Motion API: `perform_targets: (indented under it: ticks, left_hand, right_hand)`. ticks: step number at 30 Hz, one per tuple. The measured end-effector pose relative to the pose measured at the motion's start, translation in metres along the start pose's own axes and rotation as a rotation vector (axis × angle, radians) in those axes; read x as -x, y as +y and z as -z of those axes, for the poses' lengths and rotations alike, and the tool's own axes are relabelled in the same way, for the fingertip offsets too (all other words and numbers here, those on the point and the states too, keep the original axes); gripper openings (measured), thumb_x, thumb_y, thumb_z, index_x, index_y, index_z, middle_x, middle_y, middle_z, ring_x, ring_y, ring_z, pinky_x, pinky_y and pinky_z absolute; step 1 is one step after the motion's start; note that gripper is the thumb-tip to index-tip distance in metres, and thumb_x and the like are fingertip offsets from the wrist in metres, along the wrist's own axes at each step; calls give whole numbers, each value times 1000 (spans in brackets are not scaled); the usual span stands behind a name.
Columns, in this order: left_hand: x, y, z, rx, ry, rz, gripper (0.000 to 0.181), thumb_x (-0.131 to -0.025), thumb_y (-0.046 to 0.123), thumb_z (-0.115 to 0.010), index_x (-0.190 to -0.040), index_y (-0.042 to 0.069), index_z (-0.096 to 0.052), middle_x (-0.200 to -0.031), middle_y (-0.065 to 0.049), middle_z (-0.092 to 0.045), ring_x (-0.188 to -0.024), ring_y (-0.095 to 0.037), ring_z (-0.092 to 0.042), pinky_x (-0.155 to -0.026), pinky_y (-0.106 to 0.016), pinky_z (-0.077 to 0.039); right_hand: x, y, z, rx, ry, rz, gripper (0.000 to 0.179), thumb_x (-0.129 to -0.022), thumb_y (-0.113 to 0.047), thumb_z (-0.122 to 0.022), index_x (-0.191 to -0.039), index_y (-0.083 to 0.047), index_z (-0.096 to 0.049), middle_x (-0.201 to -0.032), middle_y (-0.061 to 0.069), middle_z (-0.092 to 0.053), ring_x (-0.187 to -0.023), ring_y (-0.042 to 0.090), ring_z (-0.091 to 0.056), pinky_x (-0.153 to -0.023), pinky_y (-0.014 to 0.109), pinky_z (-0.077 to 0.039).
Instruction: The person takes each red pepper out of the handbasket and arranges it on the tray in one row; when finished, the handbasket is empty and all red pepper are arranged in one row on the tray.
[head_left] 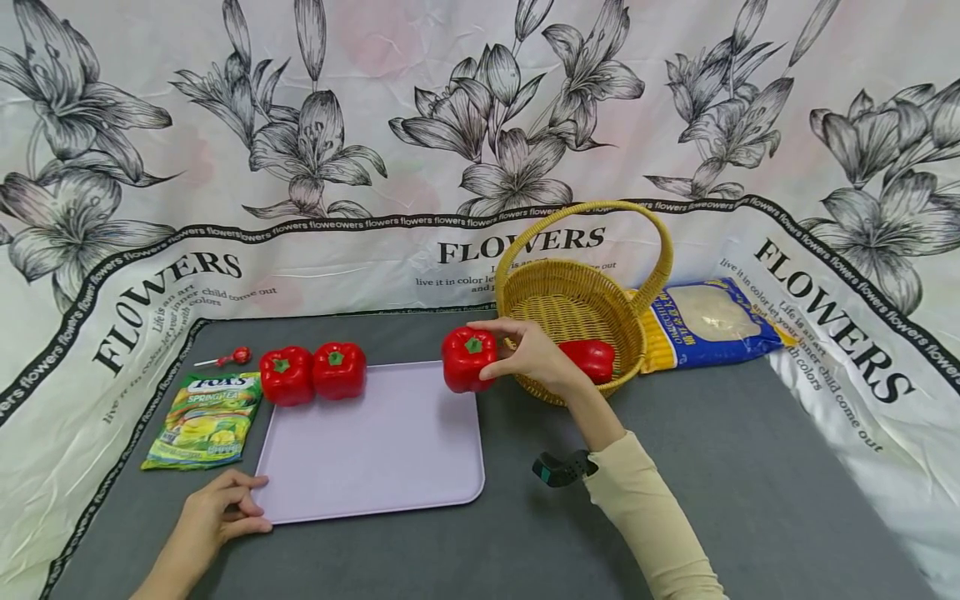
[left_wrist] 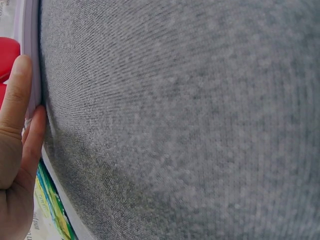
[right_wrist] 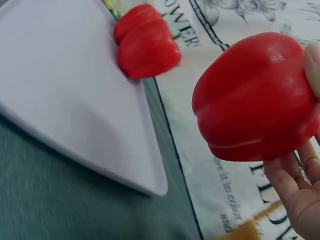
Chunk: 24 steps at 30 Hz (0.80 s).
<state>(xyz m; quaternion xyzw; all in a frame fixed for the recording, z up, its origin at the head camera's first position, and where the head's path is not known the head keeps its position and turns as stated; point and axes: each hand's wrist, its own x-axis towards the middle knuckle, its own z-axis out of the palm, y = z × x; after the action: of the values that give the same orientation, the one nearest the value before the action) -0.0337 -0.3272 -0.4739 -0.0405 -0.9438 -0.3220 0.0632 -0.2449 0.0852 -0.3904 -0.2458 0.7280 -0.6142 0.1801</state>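
My right hand (head_left: pixel 531 354) grips a red bell pepper (head_left: pixel 467 360) above the right back corner of a lilac tray (head_left: pixel 375 450). In the right wrist view this pepper (right_wrist: pixel 255 97) hangs in the air, with thumb and fingers on its sides. Two more red bell peppers, one (head_left: pixel 287 377) at the tray's back left corner and one (head_left: pixel 340 370) beside it, sit side by side. My left hand (head_left: pixel 213 521) holds the tray's front left corner, its thumb and fingers at the rim. Another red pepper (head_left: pixel 590 360) lies in a yellow wicker basket (head_left: pixel 555 292).
Left of the tray lie a green candy bag (head_left: pixel 206 421) and a small red item with a thin pale stick (head_left: pixel 234 357). A blue and yellow bag (head_left: pixel 708 325) lies right of the basket. Flower-printed cloth (head_left: pixel 337 267) hangs behind the grey table (head_left: pixel 750 467).
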Motion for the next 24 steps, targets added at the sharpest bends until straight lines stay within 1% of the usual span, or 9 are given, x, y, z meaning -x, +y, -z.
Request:
perform_targets:
  ticks: [3, 6, 8, 12, 15, 20, 21, 24]
  left_hand:
    - [0, 1, 0, 2, 1, 1, 37, -54, -1, -88, -60, 18, -56, -95, -7, -65, -86, -18, -63, -60, -15, -54]
    - [1, 1, 0, 9, 5, 1, 37, -54, -1, -88, -60, 17, -57, -95, -8, -65, -86, -22, -63, -60, -16, -54]
    - [1, 1, 0, 11, 9, -2, 37, -53, -1, -88, -60, 17, -57, -95, -8, -65, -85, -21, -63, -60, -16, -54]
    - [2, 0, 0, 17, 11, -7, 37, -53, -1, -88, -60, 17, -56, -95, -9, -65, -84, -18, -63, -60, -16, -54]
    - [1, 0, 0, 18, 2, 8, 37, -54, -1, -87, -60, 17, -56, -96, -8, -65, -85, -16, -63, -60, -16, -54]
    - [1, -1, -1, 15, -1, 9, 37, -55, 0, -88, -60, 19, -57, -97, -7, -65, -85, -14, -63, -61, -15, -54]
    - [1, -1, -1, 14, 0, 6, 37, -55, 0, -88, -60, 19, -57, -97, -7, -65, -85, -13, -62, -60, -15, -54]
    - [0, 0, 0, 18, -11, 24, 36, -55, 0, -88, -60, 18, -57, -98, -8, -65, -87, -19, -63, -61, -16, -54]
  right_hand:
    - [-10, 5, -12, -14, -34, -2, 58, -76, -3, -79, -130, -8, -59, -133, 10, -53, -121, 33, -43, -89, 40, -52]
    - [-22, 14, -22, -20, -57, -19, 59, -76, -4, -79, -131, -10, -59, -133, 9, -54, -121, 32, -44, -88, 40, -52]
    - [-31, 21, -30, -31, -68, -33, 60, -75, -3, -79, -131, -11, -59, -132, 8, -54, -120, 32, -45, -87, 41, -53]
    - [-49, 34, -44, -46, -77, -55, 60, -75, -2, -80, -130, -11, -59, -133, 7, -56, -121, 27, -45, -89, 39, -52]
    - [-60, 41, -55, -40, -74, -79, 60, -74, -1, -80, -130, -11, -60, -133, 5, -56, -121, 24, -46, -91, 38, -51]
    - [-73, 45, -69, -19, -66, -117, 61, -74, -3, -81, -131, -13, -60, -134, 5, -56, -122, 24, -46, -94, 37, -48]
    - [-74, 41, -72, -18, -71, -121, 61, -75, -4, -81, -131, -11, -59, -135, 6, -55, -123, 25, -45, -95, 38, -48]
    - [-81, 39, -79, -21, -80, -118, 62, -76, -4, -80, -133, -12, -57, -138, 7, -53, -126, 25, -43, -98, 38, -46]
